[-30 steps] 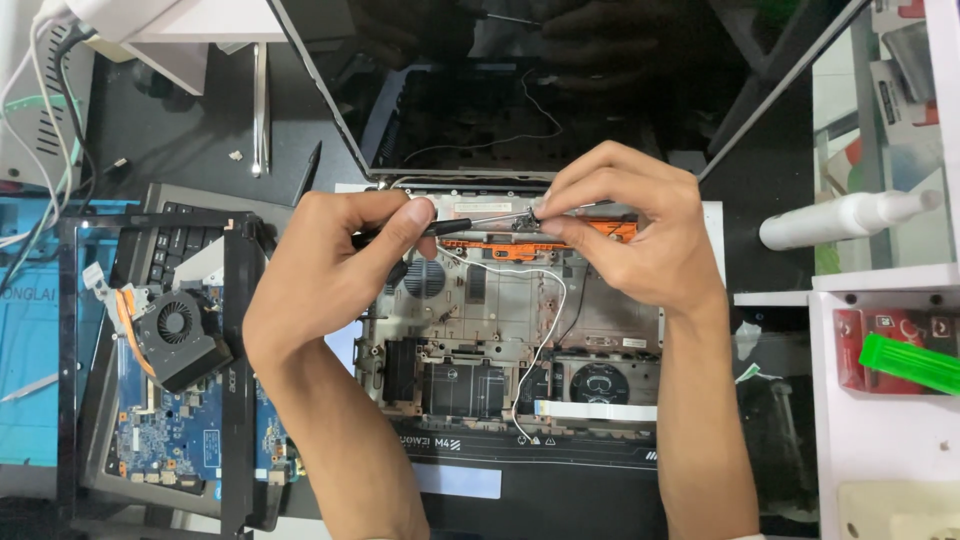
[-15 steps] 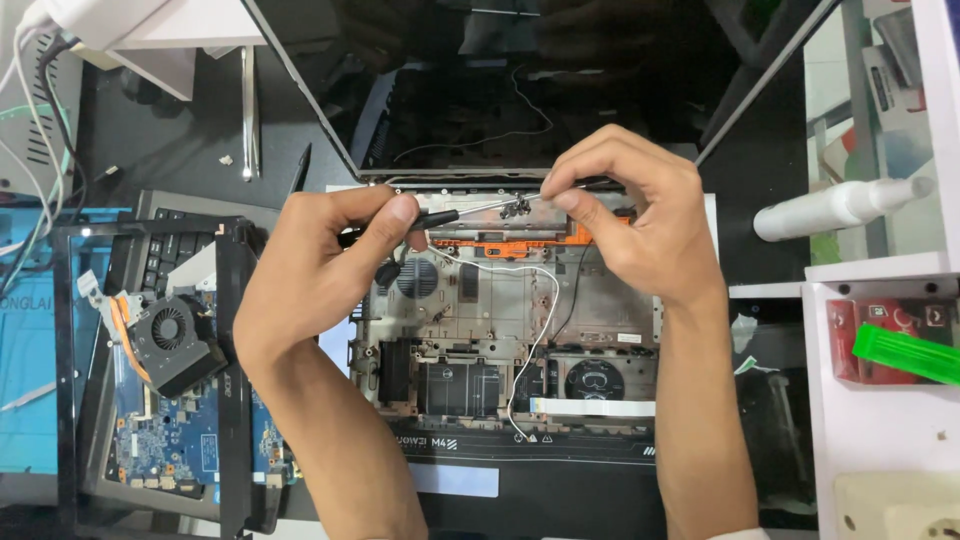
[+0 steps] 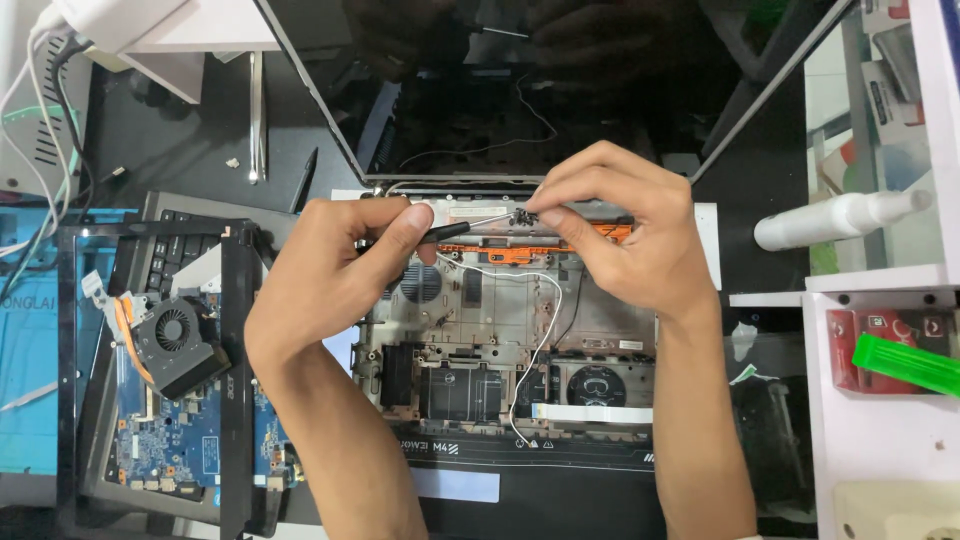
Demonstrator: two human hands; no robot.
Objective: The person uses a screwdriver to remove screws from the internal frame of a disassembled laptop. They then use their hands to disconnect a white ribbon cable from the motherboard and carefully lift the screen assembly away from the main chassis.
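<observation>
Hands work over an opened laptop base [image 3: 500, 350] on the counter: left hand [image 3: 330, 280] pinches a black tool [image 3: 445, 232], tip aimed at the hinge; right hand [image 3: 620, 235] pinches a small black connector [image 3: 522, 215] there, steadying it.

- The open laptop chassis [image 3: 500, 350] is bare between the 2 forearms; only a white wire [image 3: 540, 330] crosses it.
- The raised screen [image 3: 520, 90] blocks the far side.
- A motherboard with fan [image 3: 175, 340] crowds the left.
- White shelves [image 3: 870, 420] and a white bottle [image 3: 840, 220] wall the right.
</observation>
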